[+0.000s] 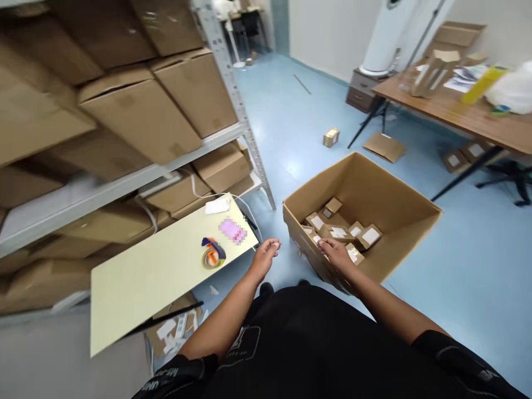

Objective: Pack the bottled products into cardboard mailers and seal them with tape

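My left hand (pixel 265 258) hovers beside the right end of the pale yellow table, its fingers curled in with no object visible in them. Over the near left rim of a large open carton (pixel 399 233) is my right hand (pixel 336 255), loosely bent, with nothing visible in its grip. Several small brown boxes (pixel 369 236) with white labels lie at the bottom of that carton. On the pale table (pixel 145 282) are a roll of tape (pixel 211 257) with a dark blue and orange piece, a blurred pink item (pixel 233 230) and a white object (pixel 218 206).
Metal shelving (pixel 245 133) packed with cardboard boxes (pixel 141 119) stands on the left. A small box (pixel 331 137) and a flattened cardboard piece (pixel 384 147) lie on the blue floor. A brown desk (pixel 453 111) is at right. Paper scraps (pixel 174 332) sit below the pale table.
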The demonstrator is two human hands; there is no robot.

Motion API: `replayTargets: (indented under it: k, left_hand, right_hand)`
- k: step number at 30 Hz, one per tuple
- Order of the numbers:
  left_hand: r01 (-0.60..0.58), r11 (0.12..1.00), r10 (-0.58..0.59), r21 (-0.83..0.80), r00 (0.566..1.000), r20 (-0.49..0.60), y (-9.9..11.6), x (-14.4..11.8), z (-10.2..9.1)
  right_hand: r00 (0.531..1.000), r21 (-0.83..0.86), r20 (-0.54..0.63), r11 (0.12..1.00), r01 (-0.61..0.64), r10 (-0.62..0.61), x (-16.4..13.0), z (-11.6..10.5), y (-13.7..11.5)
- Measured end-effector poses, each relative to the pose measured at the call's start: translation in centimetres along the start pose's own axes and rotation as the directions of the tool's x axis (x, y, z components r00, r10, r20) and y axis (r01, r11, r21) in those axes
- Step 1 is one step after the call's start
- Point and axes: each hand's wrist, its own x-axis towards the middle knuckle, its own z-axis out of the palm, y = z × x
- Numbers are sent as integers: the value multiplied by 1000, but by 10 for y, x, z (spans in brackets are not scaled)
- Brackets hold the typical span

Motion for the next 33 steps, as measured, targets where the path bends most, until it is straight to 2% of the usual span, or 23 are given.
replayTargets:
  k: [5, 9, 12, 17, 24, 28, 33]
  left_hand:
    - [-14, 997, -5, -82, 975, -223, -16, -57, -45]
    - [-48, 986, -17, -158, 921, -390, -34, -110, -82]
    - [-82, 976, -30, -200, 866, -498, -52, -154, -113]
    - [-138, 954, -63, -265, 774, -630, -91, -232, -166]
    - [-162, 943, -104, -291, 686, -720, -142, -340, -232]
    - [-172, 931, -146, -323, 634, -759, -169, -395, -260]
    - [-221, 900, -212, -377, 533, -819, -202, -447, -281]
  right_hand:
    - [967, -28, 254, 999, 17, -9, 8, 55, -16]
    - [925, -72, 379, 996, 49, -18, 5, 110, -27]
    - [877, -107, 480, 991, 79, -18, -10, 157, -33]
    - [804, -152, 594, 982, 114, -1, -58, 238, -41]
    - [716, -172, 697, 966, 193, -19, -142, 347, -33]
    - [657, -187, 754, 958, 219, -3, -188, 402, -25]
    - [547, -229, 836, 935, 271, 46, -228, 457, -20]
